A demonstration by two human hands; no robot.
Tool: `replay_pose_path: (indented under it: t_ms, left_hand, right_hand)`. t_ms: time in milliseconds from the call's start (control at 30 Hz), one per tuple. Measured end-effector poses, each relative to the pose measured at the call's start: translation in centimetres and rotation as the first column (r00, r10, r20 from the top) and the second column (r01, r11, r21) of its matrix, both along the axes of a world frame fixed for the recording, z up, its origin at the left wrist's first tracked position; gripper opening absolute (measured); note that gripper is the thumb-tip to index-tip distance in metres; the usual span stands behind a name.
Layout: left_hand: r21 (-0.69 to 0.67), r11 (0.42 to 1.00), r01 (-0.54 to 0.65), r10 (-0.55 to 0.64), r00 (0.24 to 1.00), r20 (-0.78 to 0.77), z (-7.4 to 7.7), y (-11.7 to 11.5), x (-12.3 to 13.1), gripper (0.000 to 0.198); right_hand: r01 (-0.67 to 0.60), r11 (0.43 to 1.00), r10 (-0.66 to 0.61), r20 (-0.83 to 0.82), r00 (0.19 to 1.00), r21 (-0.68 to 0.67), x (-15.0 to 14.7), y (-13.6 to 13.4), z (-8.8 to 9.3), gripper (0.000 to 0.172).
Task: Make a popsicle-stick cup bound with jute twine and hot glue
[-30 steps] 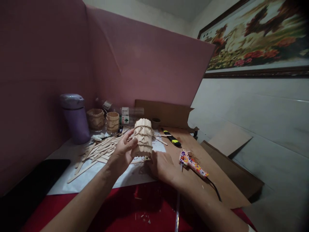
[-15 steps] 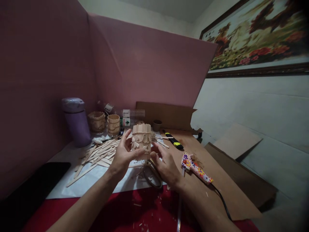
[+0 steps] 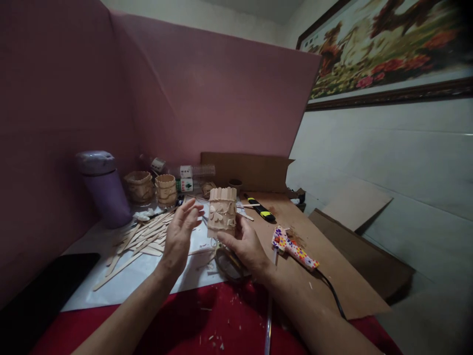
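A small cup made of wooden sticks [image 3: 222,212], with cord bands and pale flower shapes on its side, is held up above the table, slightly tilted. My right hand [image 3: 249,244] grips it from the lower right, thumb across the front near the bottom. To the left of the cup is my left hand [image 3: 180,231], apart from it, fingers spread and holding nothing. Below the cup lies a roundish, ring-like object [image 3: 228,264], partly covered by my right hand.
Loose wooden sticks [image 3: 148,239] lie on white paper at left, before two finished-looking cups [image 3: 166,191] and a purple bottle [image 3: 105,190]. A yellow-black cutter [image 3: 264,212] and flowered glue gun [image 3: 293,249] with a black cord rest on cardboard [image 3: 332,276] at right.
My left hand has let go of the cup and moved away to the left. My right hand now holds the cup alone, and the cup is turned a little. The camera view has shifted slightly.
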State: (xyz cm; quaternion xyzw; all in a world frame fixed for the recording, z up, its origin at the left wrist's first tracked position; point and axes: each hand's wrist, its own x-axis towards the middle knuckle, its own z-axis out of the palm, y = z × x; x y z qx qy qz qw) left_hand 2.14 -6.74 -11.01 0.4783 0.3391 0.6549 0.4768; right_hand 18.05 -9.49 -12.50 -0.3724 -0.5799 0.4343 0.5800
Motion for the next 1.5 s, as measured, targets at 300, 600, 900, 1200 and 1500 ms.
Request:
replay_pose_path:
  t_ms: [300, 600, 900, 1200, 1500]
  left_hand:
    - [-0.157, 0.984, -0.083, 0.097, 0.992, 0.082, 0.2, 1.6, -0.9, 0.014]
    - [-0.179, 0.982, 0.055, -0.050, 0.998, 0.032, 0.1, 1.4, -0.8, 0.037]
    - [-0.102, 0.995, 0.007, -0.012, 0.999, -0.045, -0.2, 1.4, -0.9, 0.035]
    - [-0.087, 0.996, -0.035, 0.036, 0.999, 0.016, -0.3, 1.4, -0.9, 0.054]
    - [-0.061, 0.997, 0.038, -0.038, 0.999, 0.006, -0.2, 0.9, -0.5, 0.072]
  right_hand:
    - [0.484, 0.838, -0.544, 0.319, 0.776, 0.252, 1.4, 0.6, -0.6, 0.080]
    - [0.506, 0.790, -0.608, 0.335, 0.720, 0.347, 1.5, 0.6, -0.9, 0.086]
    - [0.328, 0.939, -0.338, 0.121, 0.933, 0.100, 1.3, 0.7, -0.4, 0.080]
    - [0.383, 0.899, -0.428, 0.247, 0.869, 0.210, 1.5, 0.7, -1.1, 0.084]
    - [0.268, 0.721, -0.665, 0.529, 0.527, 0.639, 1.3, -0.3, -1.7, 0.080]
